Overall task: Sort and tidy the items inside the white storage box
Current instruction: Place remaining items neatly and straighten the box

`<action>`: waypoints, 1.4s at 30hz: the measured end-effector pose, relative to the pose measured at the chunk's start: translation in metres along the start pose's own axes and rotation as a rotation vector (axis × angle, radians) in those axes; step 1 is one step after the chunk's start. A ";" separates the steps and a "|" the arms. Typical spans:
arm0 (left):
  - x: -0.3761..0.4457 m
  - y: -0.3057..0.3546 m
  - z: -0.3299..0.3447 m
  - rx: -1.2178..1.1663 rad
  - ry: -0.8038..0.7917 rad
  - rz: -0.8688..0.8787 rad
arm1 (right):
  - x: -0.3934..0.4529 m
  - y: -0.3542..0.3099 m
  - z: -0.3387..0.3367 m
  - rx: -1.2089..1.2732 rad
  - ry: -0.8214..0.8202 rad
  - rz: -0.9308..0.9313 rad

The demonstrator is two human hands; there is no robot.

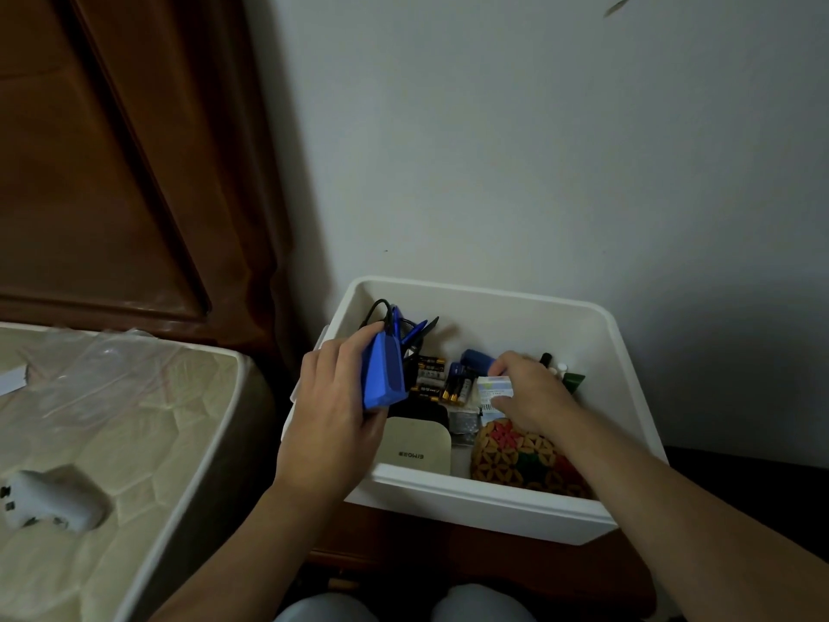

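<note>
- Mattress [148, 424] fills the left side, quilted, with a sheet of clear plastic [103, 374] lying over its far part and a blurry white plug [49, 500] near its front left edge.
- White storage box [489, 500] sits on a brown wooden stand, tucked into the corner between the mattress and the wall. It's open on top and roughly square.
- Left hand [334, 415] reaches in over the box's left rim, back of the hand facing up, fingers curled round a blue case [383, 374]. The case stands up on its short end, long axis running from the box floor up toward the back left corner, top tilted a bit away from the camera.
- Right hand [529, 395] comes in from the front right corner, forearm crossing the front rim, thumb and fingers pinching a small white carton [491, 390] near the middle of the box. Can't tell which way the carton's long side runs, the hand covers most of it.
- Woven coaster [516, 455] with red and green flower bits leans in the front right corner, right under that wrist.
- Beige gadget [415, 442], rounded corners, lies flat against the front wall.
- Batteries [430, 377], black and gold, lie on their sides around the middle, mostly pointing left-right.
- Black cable [377, 307] loops up in the back left corner, just behind the blue case.
</note>
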State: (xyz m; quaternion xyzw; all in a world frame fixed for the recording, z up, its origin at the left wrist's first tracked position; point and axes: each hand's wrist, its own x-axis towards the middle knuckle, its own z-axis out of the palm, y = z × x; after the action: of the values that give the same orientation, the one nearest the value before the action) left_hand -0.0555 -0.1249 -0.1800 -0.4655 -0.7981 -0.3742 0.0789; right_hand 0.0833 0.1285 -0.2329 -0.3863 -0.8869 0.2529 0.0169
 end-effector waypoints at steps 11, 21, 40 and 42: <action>-0.006 -0.003 0.002 -0.136 0.238 -0.044 | -0.008 -0.025 0.001 0.296 0.075 -0.233; -0.004 -0.007 0.001 -0.210 0.322 -0.067 | 0.000 -0.088 0.032 0.159 -0.156 -0.255; -0.004 -0.006 0.000 -0.178 0.316 -0.060 | 0.000 -0.089 0.042 0.218 -0.312 -0.173; -0.004 -0.006 0.001 -0.170 0.315 -0.058 | -0.002 -0.087 0.039 0.234 -0.313 -0.171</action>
State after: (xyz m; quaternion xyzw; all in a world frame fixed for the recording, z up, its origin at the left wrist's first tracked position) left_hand -0.0576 -0.1288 -0.1853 -0.3831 -0.7544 -0.5107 0.1525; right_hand 0.0166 0.0602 -0.2267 -0.2612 -0.8729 0.4085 -0.0548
